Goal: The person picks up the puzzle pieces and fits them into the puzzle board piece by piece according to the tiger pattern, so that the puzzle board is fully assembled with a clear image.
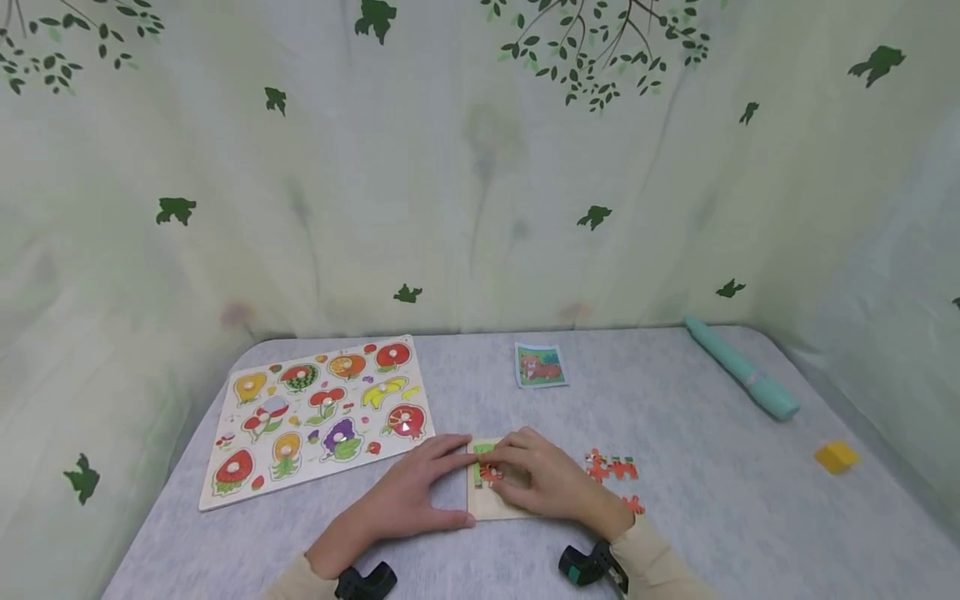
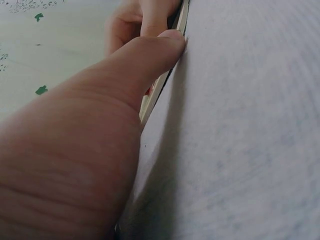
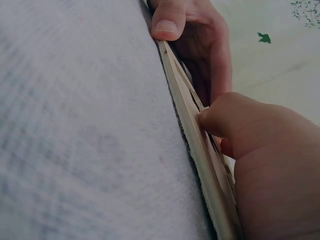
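Note:
A small wooden jigsaw board (image 1: 501,506) lies near the table's front, with green and orange pieces on its left part. My left hand (image 1: 408,492) rests at the board's left edge, thumb (image 3: 166,30) by the near corner and fingers by the upper left. Over the board, my right hand (image 1: 543,475) bends its thumb and index finger around an orange jigsaw piece (image 1: 491,472), largely hidden by the fingers. In the right wrist view, its thumb touches the board's top side. Loose orange jigsaw pieces (image 1: 622,468) lie right of the board.
A large fruit peg puzzle (image 1: 315,421) lies at the left. A small picture card (image 1: 542,367) sits behind the hands. At the right are a rolled teal mat (image 1: 742,368) and a yellow block (image 1: 836,457). A printed curtain (image 1: 480,167) hangs behind the table.

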A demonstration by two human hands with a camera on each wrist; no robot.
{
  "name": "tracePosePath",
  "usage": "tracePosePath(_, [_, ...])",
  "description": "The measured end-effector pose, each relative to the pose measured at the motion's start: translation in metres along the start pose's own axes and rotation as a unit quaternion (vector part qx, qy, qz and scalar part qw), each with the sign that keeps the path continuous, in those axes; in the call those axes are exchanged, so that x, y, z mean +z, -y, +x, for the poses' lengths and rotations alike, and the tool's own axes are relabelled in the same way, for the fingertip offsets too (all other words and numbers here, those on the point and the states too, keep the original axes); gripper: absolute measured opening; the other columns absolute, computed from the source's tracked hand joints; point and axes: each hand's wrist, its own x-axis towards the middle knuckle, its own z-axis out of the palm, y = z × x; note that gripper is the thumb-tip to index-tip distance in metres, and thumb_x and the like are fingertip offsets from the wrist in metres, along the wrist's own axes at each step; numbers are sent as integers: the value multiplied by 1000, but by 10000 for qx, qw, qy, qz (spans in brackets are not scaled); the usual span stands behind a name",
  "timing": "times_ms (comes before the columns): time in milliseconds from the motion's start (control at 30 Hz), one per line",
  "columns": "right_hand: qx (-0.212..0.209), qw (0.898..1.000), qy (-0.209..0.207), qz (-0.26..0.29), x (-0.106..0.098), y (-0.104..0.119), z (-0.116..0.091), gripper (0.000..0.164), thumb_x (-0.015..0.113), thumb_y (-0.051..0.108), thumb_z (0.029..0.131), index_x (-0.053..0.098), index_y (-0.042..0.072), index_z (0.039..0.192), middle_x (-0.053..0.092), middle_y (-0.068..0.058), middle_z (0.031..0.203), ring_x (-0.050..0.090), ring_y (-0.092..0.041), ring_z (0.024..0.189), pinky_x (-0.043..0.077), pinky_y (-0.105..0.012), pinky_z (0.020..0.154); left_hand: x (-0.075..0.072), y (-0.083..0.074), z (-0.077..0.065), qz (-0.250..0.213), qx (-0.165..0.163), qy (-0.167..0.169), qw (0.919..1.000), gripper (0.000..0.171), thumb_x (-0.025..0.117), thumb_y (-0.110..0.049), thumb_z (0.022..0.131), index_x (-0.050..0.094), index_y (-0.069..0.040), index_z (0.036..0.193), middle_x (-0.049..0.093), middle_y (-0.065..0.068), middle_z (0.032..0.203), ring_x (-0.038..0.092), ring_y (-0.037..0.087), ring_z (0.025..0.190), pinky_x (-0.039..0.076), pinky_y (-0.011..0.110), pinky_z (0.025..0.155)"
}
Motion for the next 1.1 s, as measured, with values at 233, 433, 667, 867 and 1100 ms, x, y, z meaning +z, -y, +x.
tracePosePath(233, [-30, 9999, 41, 123, -3, 2, 1, 39, 74, 28, 95, 68, 21, 134, 67, 11, 119, 56, -6, 110, 53, -29, 92, -2, 0, -1, 34, 88, 47, 9999, 66, 75, -65, 85, 62, -37, 143, 43, -2, 161, 38, 24, 149, 38, 58, 116])
tracePosePath(433, [-47, 9998, 43, 202, -2, 2, 2, 34, 74, 27, 96, 71, 24, 129, 66, 14, 117, 56, -6, 111, 52, -30, 93, -1, 1, -1, 28, 74, 67, 9999, 64, 74, -66, 85, 63, -37, 141, 43, -3, 160, 39, 23, 148, 39, 57, 116])
tracePosePath(667, [-132, 9998, -29, 161, -2, 2, 0, 34, 74, 24, 95, 71, 20, 129, 67, 11, 117, 57, -8, 110, 52, -30, 92, -1, 1, -1, 36, 100, 82, 9999, 65, 73, -67, 85, 64, -36, 141, 43, -4, 160, 39, 23, 148, 40, 56, 116])
tracePosePath(867, [-217, 9996, -60, 185, -1, 0, 0, 34, 74, 24, 95, 71, 19, 129, 68, 10, 116, 57, -8, 108, 52, -29, 90, -2, 1, -1, 26, 132, 65, 9999, 65, 74, -66, 85, 64, -35, 141, 43, -2, 161, 39, 23, 148, 39, 56, 116])
tracePosePath(1100, [-126, 9997, -23, 212, 0, -1, 1, 34, 74, 26, 96, 71, 21, 129, 67, 12, 117, 56, -7, 110, 52, -30, 92, -2, 1, -1, 20, 145, 46, 9999, 66, 75, -65, 85, 63, -35, 142, 43, -1, 161, 38, 23, 149, 39, 57, 116])
